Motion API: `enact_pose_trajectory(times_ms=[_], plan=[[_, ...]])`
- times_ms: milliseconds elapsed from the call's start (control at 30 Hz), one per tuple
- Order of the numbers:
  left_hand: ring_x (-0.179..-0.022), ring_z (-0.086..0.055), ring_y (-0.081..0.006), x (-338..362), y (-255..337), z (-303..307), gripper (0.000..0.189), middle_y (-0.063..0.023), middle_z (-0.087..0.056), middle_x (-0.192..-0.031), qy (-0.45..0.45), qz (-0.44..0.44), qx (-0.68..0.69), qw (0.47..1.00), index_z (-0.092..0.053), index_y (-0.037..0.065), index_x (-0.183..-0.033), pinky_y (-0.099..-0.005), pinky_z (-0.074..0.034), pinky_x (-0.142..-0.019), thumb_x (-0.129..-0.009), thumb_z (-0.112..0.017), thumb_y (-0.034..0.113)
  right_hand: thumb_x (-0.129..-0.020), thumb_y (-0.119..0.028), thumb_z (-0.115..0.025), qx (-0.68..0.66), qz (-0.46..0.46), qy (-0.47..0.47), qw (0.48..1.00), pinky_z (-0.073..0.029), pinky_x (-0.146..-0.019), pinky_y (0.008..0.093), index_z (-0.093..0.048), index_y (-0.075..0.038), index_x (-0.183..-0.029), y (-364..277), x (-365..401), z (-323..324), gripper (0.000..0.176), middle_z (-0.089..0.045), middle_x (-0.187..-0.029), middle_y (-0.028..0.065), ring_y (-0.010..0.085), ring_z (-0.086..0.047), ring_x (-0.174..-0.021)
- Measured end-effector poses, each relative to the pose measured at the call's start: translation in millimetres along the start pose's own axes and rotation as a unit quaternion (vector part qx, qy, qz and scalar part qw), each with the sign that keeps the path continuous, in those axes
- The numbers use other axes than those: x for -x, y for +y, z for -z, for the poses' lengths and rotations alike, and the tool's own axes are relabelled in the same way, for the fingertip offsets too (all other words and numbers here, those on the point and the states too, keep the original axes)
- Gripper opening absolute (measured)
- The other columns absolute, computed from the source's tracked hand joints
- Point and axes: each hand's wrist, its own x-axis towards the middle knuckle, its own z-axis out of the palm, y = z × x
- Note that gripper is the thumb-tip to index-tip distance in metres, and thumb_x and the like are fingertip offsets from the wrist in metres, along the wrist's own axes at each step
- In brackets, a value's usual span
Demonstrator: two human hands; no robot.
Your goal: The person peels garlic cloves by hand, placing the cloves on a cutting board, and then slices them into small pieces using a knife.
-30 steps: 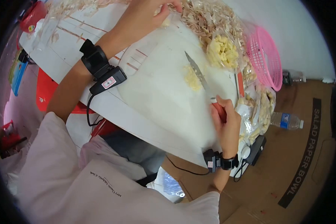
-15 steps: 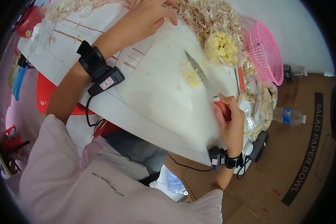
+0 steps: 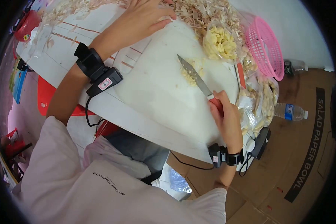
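My right hand is closed round the red handle of a knife. The blade points up and left across the white cutting board, lying over a small patch of chopped pale yellow pieces. My left hand rests at the board's top edge, fingers apart, near a heap of dry peelings; its farthest fingertips are cut off by the frame's top. A clear plastic bag of yellow pieces stands at the board's upper right.
A pink basket stands right of the peelings. Below it are bags of pale cloves, with a water bottle beside them on cardboard. A black device with a cable lies near my right wrist.
The knife and my right hand have shifted a little up and left, and the blade now covers more of the chopped patch. My left hand has barely moved.
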Motion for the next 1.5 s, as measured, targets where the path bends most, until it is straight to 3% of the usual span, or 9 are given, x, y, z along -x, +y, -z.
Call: enact_pose_trajectory(times_ms=[300, 367, 400, 533, 700, 867, 1167, 1400, 1500], plan=[[-0.127, -0.036, -0.0346, -0.3, -2.3, -4.0, 0.022, -0.0131, -0.052, -0.124, 0.011, -0.014, -0.007, 1.0, -0.063, 0.005, -0.11, -0.0482, -0.027, -0.108, -0.092, -0.058, 0.016, -0.09, -0.01, -0.063, 0.109, 0.031, 0.014, 0.993, -0.052, -0.062, 0.0388, -0.053, -0.007, -0.109, -7.1, 0.1, -6.8, 0.022, -0.067, -0.087, 0.015, 0.0347, -0.066, -0.077], [-0.122, -0.045, -0.0295, 1.8, -5.0, -12.9, 0.016, -0.0089, -0.053, -0.127, 0.074, 0.002, -0.02, 0.997, -0.067, 0.008, -0.103, -0.0402, -0.038, -0.102, -0.089, -0.06, 0.007, -0.09, -0.01, -0.063, 0.104, 0.03, 0.018, 0.994, -0.052, -0.062, 0.0386, -0.053, -0.007, -0.108, -2.6, 0.3, -6.9, 0.021, -0.067, -0.088, 0.0151, 0.0349, -0.066, -0.077], [-0.122, -0.045, -0.0295, 1.7, -5.7, -12.8, 0.016, -0.0089, -0.053, -0.127, 0.075, -0.003, -0.023, 0.997, -0.067, 0.008, -0.103, -0.0402, -0.038, -0.102, -0.089, -0.06, 0.007, -0.09, -0.009, -0.064, 0.055, 0.031, 0.023, 0.998, -0.053, -0.064, 0.0372, -0.053, -0.006, -0.107, 4.7, 0.7, -8.2, 0.021, -0.068, -0.088, 0.0155, 0.0348, -0.067, -0.078], [-0.125, -0.043, -0.0299, 4.0, -8.5, -14.4, 0.016, -0.0106, -0.049, -0.131, 0.039, -0.007, -0.011, 0.999, -0.064, 0.007, -0.106, -0.0398, -0.039, -0.102, -0.092, -0.06, 0.015, -0.09, -0.007, -0.064, -0.093, -0.006, 0.076, 0.993, -0.053, -0.068, 0.034, -0.052, -0.003, -0.108, 13.2, -0.1, -6.2, 0.022, -0.068, -0.091, 0.0172, 0.0341, -0.068, -0.08], [-0.12, -0.047, -0.0305, 0.7, -2.5, -11.2, 0.014, -0.011, -0.05, -0.125, 0.013, 0.024, 0.022, 0.999, -0.06, 0.006, -0.102, -0.0391, -0.04, -0.101, -0.092, -0.06, 0.016, -0.09, -0.007, -0.064, -0.078, -0.018, 0.05, 0.995, -0.053, -0.068, 0.0345, -0.055, -0.004, -0.111, 9.4, 0.4, -5.1, 0.023, -0.068, -0.09, 0.0163, 0.0335, -0.068, -0.08], [-0.115, -0.049, -0.0297, -2.4, 3.0, -3.8, 0.014, -0.0103, -0.05, -0.119, -0.025, 0.045, 0.067, 0.996, -0.058, 0.005, -0.095, -0.0398, -0.041, -0.099, -0.088, -0.065, 0.015, -0.09, -0.012, -0.063, 0.03, 0.045, 0.057, 0.997, -0.051, -0.06, 0.0403, -0.056, -0.009, -0.111, 6.2, 0.3, -7.1, 0.022, -0.066, -0.087, 0.0121, 0.0347, -0.065, -0.073], [-0.116, -0.048, -0.0276, -6.5, 0.6, -6.1, 0.01, -0.0067, -0.053, -0.117, 0.03, -0.03, -0.01, 0.999, -0.064, 0.011, -0.091, -0.0399, -0.037, -0.101, -0.083, -0.067, 0.013, -0.094, -0.013, -0.054, 0.11, 0.071, 0.036, 0.991, -0.049, -0.057, 0.0437, -0.046, -0.009, -0.105, 8.6, 1.4, -11.1, 0.014, -0.063, -0.083, 0.0117, 0.0343, -0.064, -0.074], [-0.117, -0.047, -0.028, -15.0, 3.7, 3.9, 0.01, -0.0084, -0.053, -0.116, -0.075, -0.075, -0.131, 0.986, -0.065, 0.009, -0.093, -0.0417, -0.039, -0.099, -0.084, -0.066, 0.013, -0.093, -0.012, -0.054, 0.04, 0.084, 0.059, 0.994, -0.05, -0.06, 0.0455, -0.047, -0.009, -0.105, 13.0, 3.8, -8.3, 0.015, -0.064, -0.083, 0.0114, 0.0348, -0.064, -0.076], [-0.107, -0.05, -0.0257, -21.3, 0.6, 5.8, 0.01, -0.007, -0.055, -0.102, -0.064, -0.124, -0.164, 0.977, -0.066, 0.007, -0.087, -0.0407, -0.04, -0.093, -0.081, -0.067, 0.016, -0.093, -0.012, -0.054, 0.065, 0.081, 0.054, 0.993, -0.05, -0.062, 0.0455, -0.047, -0.009, -0.105, 16.1, 5.3, -9.5, 0.014, -0.066, -0.085, 0.0115, 0.0349, -0.064, -0.078]])
